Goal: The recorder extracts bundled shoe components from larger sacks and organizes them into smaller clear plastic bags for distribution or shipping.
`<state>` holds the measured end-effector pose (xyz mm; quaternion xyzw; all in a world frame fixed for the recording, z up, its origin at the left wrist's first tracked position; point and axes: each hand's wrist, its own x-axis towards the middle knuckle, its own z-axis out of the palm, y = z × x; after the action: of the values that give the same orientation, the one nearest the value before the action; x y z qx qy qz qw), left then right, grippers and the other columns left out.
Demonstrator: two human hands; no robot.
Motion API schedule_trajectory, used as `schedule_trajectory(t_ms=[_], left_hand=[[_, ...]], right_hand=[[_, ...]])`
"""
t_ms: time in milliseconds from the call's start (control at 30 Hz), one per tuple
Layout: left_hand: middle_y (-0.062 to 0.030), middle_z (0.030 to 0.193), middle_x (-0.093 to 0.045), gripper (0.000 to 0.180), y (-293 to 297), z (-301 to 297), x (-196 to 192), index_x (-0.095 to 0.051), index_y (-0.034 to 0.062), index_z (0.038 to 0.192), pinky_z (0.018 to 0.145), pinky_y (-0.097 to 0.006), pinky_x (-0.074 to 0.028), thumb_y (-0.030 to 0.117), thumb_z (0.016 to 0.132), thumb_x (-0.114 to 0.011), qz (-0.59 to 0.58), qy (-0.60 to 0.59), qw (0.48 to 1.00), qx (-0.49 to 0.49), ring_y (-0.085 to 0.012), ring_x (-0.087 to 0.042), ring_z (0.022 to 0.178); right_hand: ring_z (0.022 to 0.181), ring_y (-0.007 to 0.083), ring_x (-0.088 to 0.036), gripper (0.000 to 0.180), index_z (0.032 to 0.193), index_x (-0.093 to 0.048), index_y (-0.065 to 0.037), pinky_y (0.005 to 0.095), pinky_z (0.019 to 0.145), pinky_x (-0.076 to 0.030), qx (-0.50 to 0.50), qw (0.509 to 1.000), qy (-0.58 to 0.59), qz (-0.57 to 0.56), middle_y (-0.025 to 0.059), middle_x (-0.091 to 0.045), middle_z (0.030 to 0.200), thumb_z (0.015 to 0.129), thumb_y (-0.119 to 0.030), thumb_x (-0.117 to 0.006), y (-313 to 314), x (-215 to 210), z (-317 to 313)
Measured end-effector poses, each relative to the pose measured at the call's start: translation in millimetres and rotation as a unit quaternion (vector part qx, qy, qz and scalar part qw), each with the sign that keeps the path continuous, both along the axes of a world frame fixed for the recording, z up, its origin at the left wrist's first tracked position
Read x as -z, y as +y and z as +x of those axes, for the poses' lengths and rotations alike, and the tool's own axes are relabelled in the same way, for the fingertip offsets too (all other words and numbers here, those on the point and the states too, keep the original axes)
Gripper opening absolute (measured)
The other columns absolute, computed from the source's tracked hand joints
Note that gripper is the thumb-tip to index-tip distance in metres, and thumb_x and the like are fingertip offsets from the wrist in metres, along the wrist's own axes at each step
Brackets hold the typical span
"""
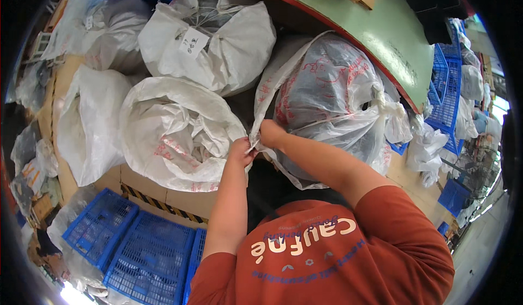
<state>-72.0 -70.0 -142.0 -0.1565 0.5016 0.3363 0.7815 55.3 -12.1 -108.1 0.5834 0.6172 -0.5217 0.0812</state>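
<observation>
Both my hands meet at the left edge of a white woven sack [269,90], which stands wide at the mouth on the right. My right hand [271,134] is closed on the sack's rim. Just left of it and lower, my left hand [240,152] pinches the same edge, its fingertips partly hidden in the fold. Inside that sack sits a clear plastic bag [327,95] with red markings, its neck twisted into a knot. Beside my left hand is another white woven sack [133,125], its rim rolled outward and crumpled white sheeting inside.
Behind stands a bulging tied sack [239,38] with a paper label [194,41]. More white sacks [90,125] are at the left. A green table [376,32] with a red edge overhangs at the far right. Blue crates [150,256] lie at lower left, near black-and-yellow floor tape [163,203].
</observation>
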Motion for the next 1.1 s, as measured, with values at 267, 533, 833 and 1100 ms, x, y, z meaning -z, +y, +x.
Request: schedule_trajectory(t_ms=[267, 533, 833, 1100], left_hand=[[-0.0065, 0.078, -0.058, 0.012, 9.0, 8.0, -4.8, -0.055, 0.0011, 0.091, 0.053, -0.029, -0.050, 0.005, 0.082, -0.048, -0.071, 0.044, 0.996, 0.036, -0.0191, -0.056, 0.061], [-0.0080, 0.078, -0.058, 0.014, -8.4, -6.7, 16.9, -0.055, 0.0024, 0.086, 0.053, -0.030, -0.048, 0.013, 0.083, -0.045, -0.075, -0.092, 0.993, -0.012, -0.0190, -0.055, 0.061], [-0.0045, 0.072, -0.051, 0.010, -9.7, 13.1, -19.3, -0.047, 0.0045, 0.088, 0.054, -0.026, -0.045, 0.012, 0.085, -0.042, -0.042, 0.021, 0.979, -0.197, -0.0158, -0.049, 0.060], [0.0012, 0.063, -0.048, 0.010, -14.5, 2.2, -3.2, -0.051, 0.0112, 0.079, 0.040, -0.020, -0.028, 0.020, 0.084, -0.053, -0.053, -0.149, 0.987, -0.042, -0.0060, -0.036, 0.042]], right_hand=[[0.084, 0.0383, -0.057, 0.036, 0.104, -0.046, -0.001, 0.0441, 0.072, -0.045, 0.101, 0.989, 0.036, 0.104, 0.0236, -0.059, 0.085, 0.069, -0.003, -0.056, -3.4, -10.0, 3.5], [0.094, 0.0375, -0.051, 0.041, 0.100, -0.050, 0.001, 0.0394, 0.082, -0.042, 0.014, 0.992, 0.031, 0.122, 0.0239, -0.051, 0.097, 0.061, 0.002, -0.061, -0.9, -11.8, -3.1], [0.067, 0.0213, -0.059, 0.020, 0.080, -0.055, 0.000, 0.0310, 0.060, -0.046, 0.019, 0.989, 0.119, 0.087, 0.0124, -0.058, 0.068, 0.061, 0.000, -0.061, 18.5, -22.8, 16.7], [0.072, 0.0323, -0.059, 0.018, 0.086, -0.062, -0.002, 0.0387, 0.067, -0.046, -0.059, 0.982, 0.047, 0.175, 0.0156, -0.060, 0.072, 0.070, -0.005, -0.055, 1.2, 13.9, 21.6]])
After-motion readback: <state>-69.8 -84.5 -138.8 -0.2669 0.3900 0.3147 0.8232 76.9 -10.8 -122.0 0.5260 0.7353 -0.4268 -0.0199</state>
